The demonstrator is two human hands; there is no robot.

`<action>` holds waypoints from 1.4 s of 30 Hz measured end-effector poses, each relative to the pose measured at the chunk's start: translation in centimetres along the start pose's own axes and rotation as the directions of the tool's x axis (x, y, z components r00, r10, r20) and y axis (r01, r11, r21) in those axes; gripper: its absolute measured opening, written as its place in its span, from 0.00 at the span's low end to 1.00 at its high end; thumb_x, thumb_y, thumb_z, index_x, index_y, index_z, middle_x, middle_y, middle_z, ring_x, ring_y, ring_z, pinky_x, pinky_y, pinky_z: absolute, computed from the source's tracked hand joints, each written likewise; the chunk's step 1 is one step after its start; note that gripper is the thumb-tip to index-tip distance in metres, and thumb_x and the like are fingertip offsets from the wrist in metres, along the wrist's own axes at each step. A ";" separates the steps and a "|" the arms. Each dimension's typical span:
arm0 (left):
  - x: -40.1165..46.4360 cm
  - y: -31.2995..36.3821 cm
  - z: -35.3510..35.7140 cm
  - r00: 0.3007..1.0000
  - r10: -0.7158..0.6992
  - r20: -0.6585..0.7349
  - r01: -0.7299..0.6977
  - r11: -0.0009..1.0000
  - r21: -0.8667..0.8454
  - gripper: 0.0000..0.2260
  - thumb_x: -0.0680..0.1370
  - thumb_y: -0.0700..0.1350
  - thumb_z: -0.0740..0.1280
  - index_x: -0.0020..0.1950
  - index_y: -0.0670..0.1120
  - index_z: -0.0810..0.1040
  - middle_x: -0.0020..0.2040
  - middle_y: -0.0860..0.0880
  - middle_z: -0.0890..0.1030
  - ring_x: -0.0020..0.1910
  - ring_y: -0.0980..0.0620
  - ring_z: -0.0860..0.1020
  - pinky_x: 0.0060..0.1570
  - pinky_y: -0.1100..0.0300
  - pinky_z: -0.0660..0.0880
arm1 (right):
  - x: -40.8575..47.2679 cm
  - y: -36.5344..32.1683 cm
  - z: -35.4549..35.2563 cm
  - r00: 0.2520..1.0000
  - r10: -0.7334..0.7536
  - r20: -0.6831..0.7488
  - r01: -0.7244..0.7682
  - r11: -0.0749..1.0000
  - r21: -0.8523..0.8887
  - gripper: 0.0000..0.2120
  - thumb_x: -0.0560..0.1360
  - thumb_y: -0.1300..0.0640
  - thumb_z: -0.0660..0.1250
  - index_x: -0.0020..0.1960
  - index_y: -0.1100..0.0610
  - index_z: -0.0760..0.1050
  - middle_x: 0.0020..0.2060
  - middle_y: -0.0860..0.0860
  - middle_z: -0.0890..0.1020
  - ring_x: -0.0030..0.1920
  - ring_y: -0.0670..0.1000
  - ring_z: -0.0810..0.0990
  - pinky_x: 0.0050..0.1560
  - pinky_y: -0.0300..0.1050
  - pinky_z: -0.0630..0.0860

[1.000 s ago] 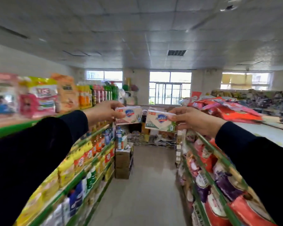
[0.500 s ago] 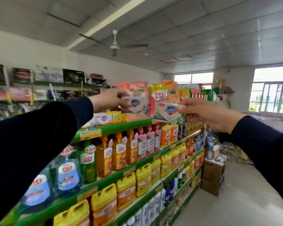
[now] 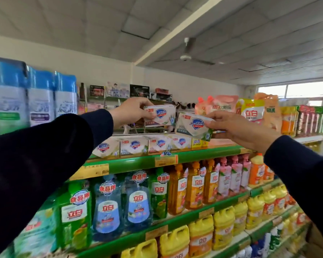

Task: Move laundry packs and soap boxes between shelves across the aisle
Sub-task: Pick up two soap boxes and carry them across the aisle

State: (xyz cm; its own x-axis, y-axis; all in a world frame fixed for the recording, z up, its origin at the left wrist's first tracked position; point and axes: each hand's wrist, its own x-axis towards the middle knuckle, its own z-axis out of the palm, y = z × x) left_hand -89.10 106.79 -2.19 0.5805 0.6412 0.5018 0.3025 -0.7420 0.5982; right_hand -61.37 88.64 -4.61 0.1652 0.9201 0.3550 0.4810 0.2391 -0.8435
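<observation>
Two hands, left hand (image 3: 131,111) and right hand (image 3: 239,127), each gripped a white cardboard soap box (image 3: 161,115) (image 3: 193,126) above the green top shelf (image 3: 138,162).

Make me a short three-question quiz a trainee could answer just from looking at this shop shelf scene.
1. True or false: the left hand and the right hand each hold one white cardboard soap box with a blue shield logo.
2. Which held box is lower and tilted: the left hand's soap box or the right hand's soap box?
3. What sits on the green metal top shelf directly below the hands? A) yellow plastic jugs B) a row of white soap boxes C) blue spray cans

Key: 1 true; 2 the right hand's; 3 B.
</observation>
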 end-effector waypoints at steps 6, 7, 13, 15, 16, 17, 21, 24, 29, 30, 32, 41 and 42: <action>2.2 -2.5 -0.4 0.997 -0.060 -0.048 0.062 0.996 0.058 0.13 0.77 0.45 0.75 0.60 0.48 0.80 0.55 0.50 0.85 0.51 0.47 0.86 0.52 0.47 0.84 | 6.4 2.5 0.8 0.994 -0.064 0.091 0.060 0.997 0.047 0.14 0.77 0.55 0.70 0.62 0.57 0.79 0.54 0.52 0.88 0.56 0.52 0.87 0.52 0.45 0.84; 2.5 -2.9 -0.3 0.996 -0.067 -0.057 0.071 0.995 0.065 0.12 0.77 0.45 0.75 0.59 0.49 0.80 0.54 0.51 0.85 0.51 0.47 0.86 0.51 0.49 0.85 | 7.4 2.9 0.7 0.992 -0.074 0.099 0.069 0.996 0.053 0.12 0.78 0.56 0.70 0.61 0.57 0.79 0.54 0.52 0.88 0.56 0.53 0.87 0.53 0.46 0.84; 5.0 -4.8 -0.3 0.977 -0.145 -0.159 0.168 0.976 0.139 0.12 0.77 0.46 0.76 0.58 0.49 0.80 0.53 0.51 0.86 0.53 0.42 0.85 0.51 0.45 0.83 | 13.9 4.6 1.0 0.963 -0.152 0.221 0.134 0.986 0.095 0.14 0.75 0.54 0.72 0.59 0.57 0.79 0.54 0.52 0.88 0.56 0.53 0.86 0.49 0.42 0.84; 5.4 -5.2 -0.7 0.961 -0.173 -0.215 0.206 0.968 0.144 0.13 0.77 0.46 0.76 0.59 0.48 0.80 0.54 0.51 0.85 0.54 0.41 0.84 0.54 0.41 0.82 | 15.9 4.5 2.2 0.940 -0.179 0.291 0.162 0.983 0.081 0.14 0.75 0.54 0.72 0.60 0.55 0.80 0.54 0.49 0.88 0.56 0.51 0.86 0.45 0.38 0.83; 5.5 -5.3 -1.0 0.952 -0.185 -0.246 0.224 0.964 0.144 0.13 0.77 0.46 0.76 0.60 0.47 0.80 0.55 0.51 0.85 0.54 0.41 0.84 0.55 0.40 0.82 | 16.9 4.4 3.0 0.925 -0.198 0.324 0.183 0.980 0.075 0.12 0.77 0.54 0.72 0.60 0.54 0.80 0.54 0.48 0.88 0.56 0.50 0.86 0.46 0.39 0.83; 5.5 -5.4 -1.4 0.942 -0.198 -0.272 0.242 0.960 0.139 0.14 0.77 0.45 0.76 0.60 0.46 0.80 0.56 0.51 0.84 0.54 0.41 0.84 0.55 0.40 0.82 | 17.7 4.2 4.1 0.912 -0.214 0.351 0.204 0.977 0.068 0.11 0.78 0.55 0.72 0.59 0.53 0.80 0.53 0.47 0.88 0.56 0.51 0.86 0.49 0.42 0.84; 5.4 -6.0 -2.8 0.905 -0.230 -0.358 0.293 0.947 0.131 0.13 0.77 0.43 0.76 0.60 0.44 0.80 0.57 0.47 0.84 0.54 0.45 0.84 0.54 0.47 0.83 | 19.9 2.9 8.9 0.860 -0.297 0.414 0.296 0.953 0.070 0.12 0.77 0.55 0.73 0.60 0.51 0.80 0.52 0.46 0.88 0.55 0.52 0.86 0.58 0.49 0.82; 4.9 -6.3 -4.1 0.893 -0.216 -0.396 0.305 0.936 0.178 0.12 0.76 0.43 0.76 0.58 0.45 0.81 0.53 0.48 0.85 0.48 0.51 0.84 0.44 0.60 0.82 | 20.6 1.8 12.1 0.824 -0.360 0.438 0.385 0.922 0.032 0.12 0.77 0.57 0.73 0.60 0.52 0.78 0.55 0.48 0.86 0.53 0.49 0.86 0.55 0.44 0.84; 4.1 -6.9 -5.9 0.875 -0.181 -0.449 0.320 0.912 0.257 0.11 0.75 0.44 0.76 0.54 0.45 0.80 0.53 0.49 0.84 0.46 0.54 0.82 0.37 0.67 0.77 | 22.0 1.0 16.0 0.779 -0.355 0.516 0.459 0.885 -0.083 0.11 0.77 0.57 0.73 0.58 0.57 0.77 0.55 0.52 0.83 0.52 0.51 0.81 0.56 0.49 0.79; 3.9 -7.1 -6.1 0.875 -0.181 -0.449 0.324 0.908 0.266 0.11 0.75 0.44 0.77 0.55 0.46 0.80 0.55 0.49 0.84 0.47 0.54 0.82 0.37 0.67 0.76 | 22.2 1.0 16.5 0.775 -0.343 0.530 0.457 0.885 -0.095 0.09 0.78 0.56 0.74 0.56 0.55 0.78 0.51 0.50 0.82 0.49 0.50 0.80 0.53 0.47 0.78; 3.7 -7.3 -6.4 0.876 -0.172 -0.450 0.324 0.902 0.286 0.14 0.75 0.46 0.77 0.59 0.47 0.81 0.58 0.50 0.82 0.52 0.52 0.81 0.40 0.66 0.74 | 22.7 1.2 17.3 0.773 -0.309 0.555 0.442 0.889 -0.120 0.07 0.77 0.55 0.74 0.52 0.52 0.78 0.45 0.47 0.80 0.45 0.48 0.77 0.48 0.44 0.73; 3.3 -8.4 -6.7 0.901 -0.221 -0.374 0.319 0.921 0.224 0.15 0.75 0.48 0.77 0.59 0.49 0.80 0.57 0.50 0.84 0.52 0.45 0.85 0.54 0.43 0.83 | 23.9 2.4 17.1 0.730 -0.043 0.682 0.355 0.877 -0.324 0.10 0.79 0.49 0.71 0.49 0.56 0.79 0.49 0.46 0.82 0.54 0.49 0.78 0.68 0.51 0.64; 3.4 -8.5 -6.6 0.903 -0.219 -0.369 0.314 0.923 0.223 0.14 0.75 0.48 0.77 0.59 0.49 0.80 0.58 0.50 0.84 0.52 0.47 0.85 0.55 0.44 0.83 | 24.0 2.5 16.9 0.728 -0.019 0.685 0.344 0.875 -0.342 0.10 0.79 0.49 0.71 0.51 0.56 0.80 0.53 0.48 0.83 0.58 0.50 0.78 0.70 0.52 0.63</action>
State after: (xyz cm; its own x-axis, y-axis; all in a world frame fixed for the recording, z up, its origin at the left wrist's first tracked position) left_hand -94.70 116.58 -1.46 0.1794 0.8138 0.5528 0.6300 -0.5266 0.5708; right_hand -70.80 116.56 -5.00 -0.4783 0.8782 -0.0016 0.7718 0.4195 -0.4779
